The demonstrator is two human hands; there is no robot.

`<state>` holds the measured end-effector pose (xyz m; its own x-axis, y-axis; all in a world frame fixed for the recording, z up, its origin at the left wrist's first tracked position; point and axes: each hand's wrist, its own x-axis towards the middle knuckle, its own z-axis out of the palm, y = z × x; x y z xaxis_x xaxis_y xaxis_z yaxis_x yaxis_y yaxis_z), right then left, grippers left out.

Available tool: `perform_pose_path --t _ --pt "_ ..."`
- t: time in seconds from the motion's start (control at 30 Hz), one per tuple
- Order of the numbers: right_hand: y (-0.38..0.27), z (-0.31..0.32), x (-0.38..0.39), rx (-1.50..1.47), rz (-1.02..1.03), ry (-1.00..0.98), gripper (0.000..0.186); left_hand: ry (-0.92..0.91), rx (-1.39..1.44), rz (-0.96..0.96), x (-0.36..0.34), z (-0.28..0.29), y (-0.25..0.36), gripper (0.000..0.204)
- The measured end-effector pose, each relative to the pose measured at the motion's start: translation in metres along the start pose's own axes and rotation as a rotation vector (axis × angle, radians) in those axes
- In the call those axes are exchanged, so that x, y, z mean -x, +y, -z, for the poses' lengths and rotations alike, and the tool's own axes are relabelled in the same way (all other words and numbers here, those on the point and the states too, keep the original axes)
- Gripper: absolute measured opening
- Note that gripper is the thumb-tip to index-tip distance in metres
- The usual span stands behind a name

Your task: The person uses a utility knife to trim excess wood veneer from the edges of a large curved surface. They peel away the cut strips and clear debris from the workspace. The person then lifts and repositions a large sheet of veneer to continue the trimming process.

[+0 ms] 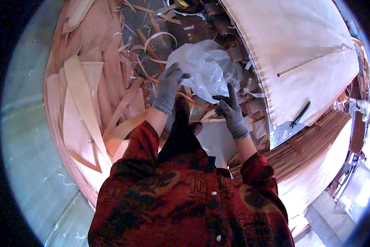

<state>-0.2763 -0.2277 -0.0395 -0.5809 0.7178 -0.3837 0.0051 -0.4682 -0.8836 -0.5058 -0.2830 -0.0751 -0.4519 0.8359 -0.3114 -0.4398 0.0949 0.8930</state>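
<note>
Plastic (203, 68) fills the gap between left hand (167, 88) and right hand (232, 114), open from above. Strips (83, 99) crowd the left, sheets (298, 45) the right.

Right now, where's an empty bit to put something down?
The big pale sheet on the right is bare above the thin stick, toward the sheet's left edge, and between the stick and the black tool. It's crowded around the crumpled plastic, and on the left pile, strewn with loose strips.
</note>
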Motion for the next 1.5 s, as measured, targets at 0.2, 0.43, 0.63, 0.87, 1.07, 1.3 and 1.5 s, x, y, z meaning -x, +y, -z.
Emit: perform_pose_path --t 0.2,0.43,0.63,0.87,1.07,1.3,1.5 --pt "-0.005 0.001 0.0 -0.036 0.014 0.01 0.061 0.25 0.158 0.233 0.043 0.02 -0.08 0.018" --pt "-0.008 0.01 0.004 -0.044 -0.024 0.036 0.047 0.21 -0.014 -0.067 0.038 -0.023 -0.07 0.025" --pt "0.011 -0.007 0.013 0.248 -0.069 -0.033 0.038 0.088 -0.15 0.011 0.018 -0.042 -0.061 0.039" --pt "0.038 0.0 0.017 0.695 -0.088 -0.061 0.036 0.291 -0.535 0.13 -0.002 -0.026 -0.083 0.025" --pt "0.031 0.011 0.016 0.963 0.349 0.226 0.031 0.198 -0.597 0.08 0.021 -0.006 -0.11 0.026" --pt "0.029 0.006 0.008 1.104 0.275 0.172 0.035 0.148 -0.061 0.226 0.039 0.004 -0.099 0.023" --pt "0.033 0.007 0.007 1.248 0.369 -0.051 0.033 0.111 0.136 0.3 0.053 0.002 -0.085 0.019"
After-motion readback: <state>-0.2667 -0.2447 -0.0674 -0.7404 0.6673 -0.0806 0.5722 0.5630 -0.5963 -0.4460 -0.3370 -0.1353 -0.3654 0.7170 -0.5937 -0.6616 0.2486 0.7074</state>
